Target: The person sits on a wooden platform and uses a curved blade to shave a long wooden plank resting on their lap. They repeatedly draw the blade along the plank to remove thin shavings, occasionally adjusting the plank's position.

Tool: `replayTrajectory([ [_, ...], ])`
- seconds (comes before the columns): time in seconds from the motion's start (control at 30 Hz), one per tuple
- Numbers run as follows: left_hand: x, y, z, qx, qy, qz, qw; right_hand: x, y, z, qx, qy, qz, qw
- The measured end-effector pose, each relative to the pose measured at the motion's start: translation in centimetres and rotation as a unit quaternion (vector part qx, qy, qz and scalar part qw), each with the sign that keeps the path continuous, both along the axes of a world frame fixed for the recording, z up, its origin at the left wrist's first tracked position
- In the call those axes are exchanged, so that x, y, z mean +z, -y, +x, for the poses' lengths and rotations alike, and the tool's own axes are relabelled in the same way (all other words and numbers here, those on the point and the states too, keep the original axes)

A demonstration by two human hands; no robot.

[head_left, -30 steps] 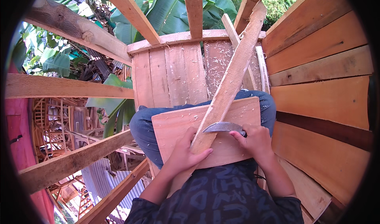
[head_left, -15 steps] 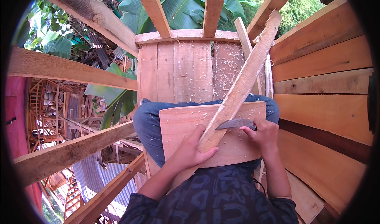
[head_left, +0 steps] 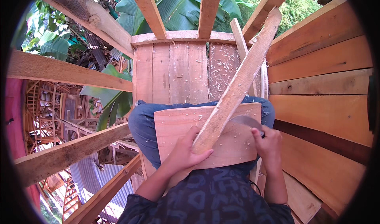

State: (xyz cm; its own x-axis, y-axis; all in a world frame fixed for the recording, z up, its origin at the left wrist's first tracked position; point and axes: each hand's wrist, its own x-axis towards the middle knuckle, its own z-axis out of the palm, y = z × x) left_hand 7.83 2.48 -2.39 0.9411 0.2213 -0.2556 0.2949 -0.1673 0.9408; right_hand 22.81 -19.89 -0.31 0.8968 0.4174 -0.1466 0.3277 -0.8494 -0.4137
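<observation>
A long, rough strip of wood (head_left: 242, 78) slants from my lap up to the far right, its far end splintered. My left hand (head_left: 185, 152) is closed round its near end, thumb across the lower tip. In my right hand (head_left: 266, 141) is a knife with a broad, curved blade (head_left: 246, 121); its handle is mostly hidden by the fingers. The blade lies close to the strip's right edge, slightly blurred, and I cannot tell if it touches. Beneath both, a flat wooden board (head_left: 178, 125) rests across my crossed legs, dotted with small shavings.
Pale shavings are scattered over the plank floor (head_left: 180, 73) ahead. A plank wall (head_left: 320, 109) stands close on the right. Open wooden beams (head_left: 71, 71) line the left side, with corrugated metal sheets (head_left: 107, 180) lower down beyond them. A thinner stick (head_left: 240, 38) leans behind the strip.
The knife has moved off the strip's face to its right edge, and its blade has turned. My right hand has shifted slightly right and down. My left hand keeps its hold.
</observation>
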Motion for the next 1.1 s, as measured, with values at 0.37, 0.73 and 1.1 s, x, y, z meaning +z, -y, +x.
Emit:
replayTrajectory([
  [0.37, 0.0, 0.5, 0.1, 0.001, -0.025, 0.012, 1.0, -3.4, -2.8, 0.9, 0.079, 0.092, -0.003, 0.993],
  [0.73, -0.3, 0.5, -0.1, 0.004, -0.018, 0.014, 1.0, -3.7, -2.1, 3.5, 0.035, 0.12, -0.013, 0.992],
  [1.1, 0.3, 0.6, -1.0, -0.032, -0.063, -0.004, 0.998, -2.0, 5.5, 9.5, -0.183, 0.055, 0.029, 0.981],
])
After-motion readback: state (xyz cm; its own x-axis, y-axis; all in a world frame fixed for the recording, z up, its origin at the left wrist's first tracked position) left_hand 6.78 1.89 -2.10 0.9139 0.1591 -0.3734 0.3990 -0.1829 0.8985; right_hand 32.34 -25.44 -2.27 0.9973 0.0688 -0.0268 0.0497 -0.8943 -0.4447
